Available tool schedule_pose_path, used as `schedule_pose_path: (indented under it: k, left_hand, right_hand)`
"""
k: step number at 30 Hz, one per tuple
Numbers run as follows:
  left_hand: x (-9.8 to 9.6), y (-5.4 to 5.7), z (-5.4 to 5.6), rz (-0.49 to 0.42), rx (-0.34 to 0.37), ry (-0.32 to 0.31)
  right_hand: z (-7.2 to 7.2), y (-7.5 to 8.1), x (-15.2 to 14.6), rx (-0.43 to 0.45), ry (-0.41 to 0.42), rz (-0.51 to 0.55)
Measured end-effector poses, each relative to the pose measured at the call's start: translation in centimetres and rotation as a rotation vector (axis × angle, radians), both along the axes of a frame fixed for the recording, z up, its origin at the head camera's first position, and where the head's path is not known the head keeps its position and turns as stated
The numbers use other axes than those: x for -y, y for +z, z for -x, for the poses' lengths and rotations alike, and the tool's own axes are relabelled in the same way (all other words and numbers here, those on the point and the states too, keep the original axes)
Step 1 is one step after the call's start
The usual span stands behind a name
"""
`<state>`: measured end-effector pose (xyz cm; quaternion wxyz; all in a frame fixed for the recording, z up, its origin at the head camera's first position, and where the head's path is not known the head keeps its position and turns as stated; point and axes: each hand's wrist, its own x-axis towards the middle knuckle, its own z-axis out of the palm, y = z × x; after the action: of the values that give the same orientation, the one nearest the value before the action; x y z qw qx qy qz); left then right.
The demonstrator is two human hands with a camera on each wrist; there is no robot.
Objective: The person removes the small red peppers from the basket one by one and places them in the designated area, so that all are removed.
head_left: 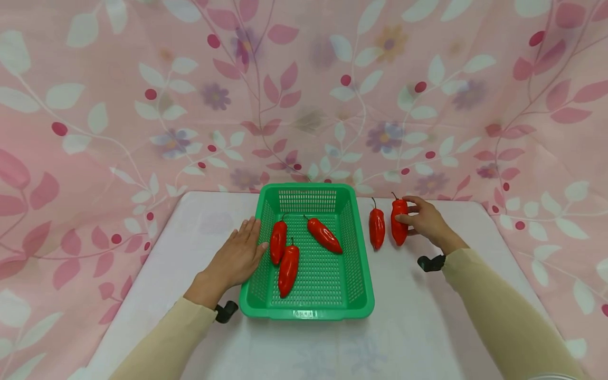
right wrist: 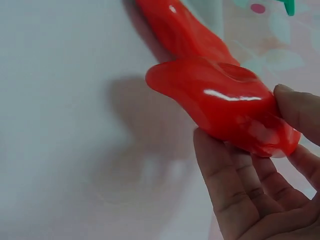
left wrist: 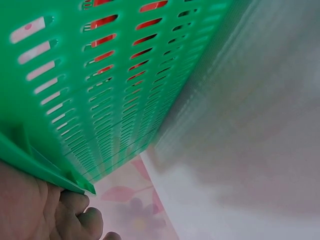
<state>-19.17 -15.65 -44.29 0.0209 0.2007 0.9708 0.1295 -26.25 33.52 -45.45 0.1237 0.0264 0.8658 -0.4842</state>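
Note:
My right hand (head_left: 426, 222) grips a glossy red pepper (head_left: 398, 226) with a dark curved stem, at the right of the table. In the right wrist view the thumb and fingers hold this pepper (right wrist: 225, 102) at one end, and its shadow falls on the white cloth. Just left of it, a second red pepper (head_left: 377, 228) lies on the table. My left hand (head_left: 239, 256) rests with straight fingers along the left rim of a green plastic basket (head_left: 306, 312). Inside are three peppers: one near the left wall (head_left: 278, 243), one lower (head_left: 288, 271), one slanting right (head_left: 324, 236).
The table (head_left: 418, 316) is covered in white cloth. Behind and beside it hangs a pink floral curtain (head_left: 304, 95). The basket has slotted walls (left wrist: 115, 90) and stands mid-table near the back edge.

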Motion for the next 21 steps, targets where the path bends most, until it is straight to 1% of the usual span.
schedule_pose_path:
  k: [6,10,15,21]
  left_hand:
    - [0.2,0.1,-0.2,-0.002,0.002,-0.003]
    - [0.3,-0.1,-0.4,-0.009,0.004,-0.005]
    - [0.2,-0.1,-0.5,-0.013,-0.007,-0.006]
    - [0.2,-0.2,-0.6,-0.020,-0.002,0.000]
  right_hand:
    - [0.1,-1.6,-0.1,0.055,0.010,-0.001]
    - [0.1,-2.4,-0.1,0.074,0.007,-0.011]
    - [0.0,-2.7,0.1,0.079,0.010,-0.021]
    - [-0.1,-2.8,0.3,0.108,0.006,-0.023]
